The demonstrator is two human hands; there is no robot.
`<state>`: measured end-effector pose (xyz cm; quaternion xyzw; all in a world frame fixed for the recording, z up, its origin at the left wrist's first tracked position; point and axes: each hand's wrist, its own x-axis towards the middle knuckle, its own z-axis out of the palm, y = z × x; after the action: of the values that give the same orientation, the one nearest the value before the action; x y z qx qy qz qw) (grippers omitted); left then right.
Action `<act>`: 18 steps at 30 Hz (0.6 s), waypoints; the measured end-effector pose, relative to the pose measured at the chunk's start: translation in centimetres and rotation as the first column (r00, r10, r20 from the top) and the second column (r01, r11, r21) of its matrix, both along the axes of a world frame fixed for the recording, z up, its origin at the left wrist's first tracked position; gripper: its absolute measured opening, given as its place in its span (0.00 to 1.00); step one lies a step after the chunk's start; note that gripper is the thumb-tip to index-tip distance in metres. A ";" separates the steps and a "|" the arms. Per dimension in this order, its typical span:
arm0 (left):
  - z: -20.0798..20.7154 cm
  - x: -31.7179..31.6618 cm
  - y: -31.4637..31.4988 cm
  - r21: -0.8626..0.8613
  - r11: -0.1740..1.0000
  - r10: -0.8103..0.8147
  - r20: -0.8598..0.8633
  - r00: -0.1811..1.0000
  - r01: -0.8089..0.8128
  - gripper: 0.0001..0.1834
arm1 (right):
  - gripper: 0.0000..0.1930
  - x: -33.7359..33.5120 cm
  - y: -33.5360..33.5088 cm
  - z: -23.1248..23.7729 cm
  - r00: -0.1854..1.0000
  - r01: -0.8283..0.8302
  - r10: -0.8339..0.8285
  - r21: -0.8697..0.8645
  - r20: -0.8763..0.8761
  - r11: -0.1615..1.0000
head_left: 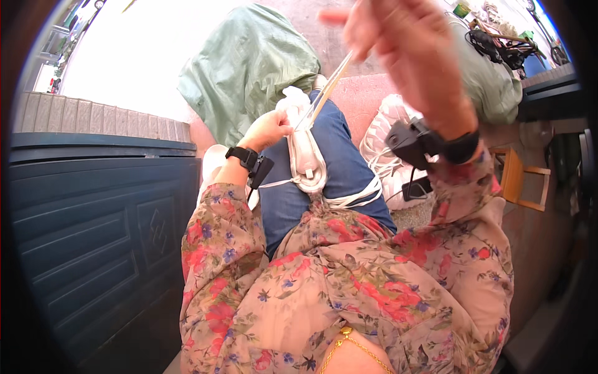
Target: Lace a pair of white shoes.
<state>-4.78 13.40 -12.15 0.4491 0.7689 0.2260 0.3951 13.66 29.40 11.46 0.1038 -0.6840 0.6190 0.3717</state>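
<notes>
The left hand [266, 129] grasps the side of a pale shoe [306, 163] lying on the lap, mid-frame; the blurred right hand [414, 56], upper right, pinches taut laces [325, 95].

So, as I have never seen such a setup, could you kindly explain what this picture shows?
There is no robot, only a person working bare-handed. The single picture comes from a wide fisheye camera on the head, looking down, so straight edges bend. A white shoe lies on the jeans-clad lap. The left hand holds its side; pale strands, apparently laces, stretch taut from the shoe to the raised, blurred right hand. A black device is strapped to each wrist.
</notes>
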 end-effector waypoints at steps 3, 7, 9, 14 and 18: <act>-0.5 -0.3 0.1 0.027 0.972 0.187 0.510 0.839 -0.233 0.05 | 0.15 1.0 1.8 4.4 0.955 -0.227 0.209 -0.065 -0.213 0.972; 0.3 -0.7 0.7 -0.015 0.964 0.246 0.430 0.869 -0.265 0.09 | 0.15 1.1 2.0 5.3 0.968 -0.201 0.187 -0.070 -0.169 0.977; -0.4 -1.0 0.6 0.109 0.962 0.213 0.276 0.937 -0.251 0.10 | 0.15 1.0 1.7 5.6 0.970 -0.201 0.189 -0.072 -0.151 0.977; 1.0 2.0 2.9 0.111 0.979 -0.124 -0.352 0.928 0.173 0.15 | 0.15 1.4 2.0 5.9 0.986 -0.152 0.147 -0.072 -0.082 0.986; -1.5 2.7 3.8 0.096 0.887 -0.270 -0.686 0.676 0.451 0.08 | 0.14 1.5 2.2 6.4 0.992 -0.122 0.120 -0.065 -0.031 0.990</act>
<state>-2.11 17.21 -13.63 0.6903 0.7163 0.0688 0.0754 15.19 31.55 17.89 0.1413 -0.6503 0.6614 0.3459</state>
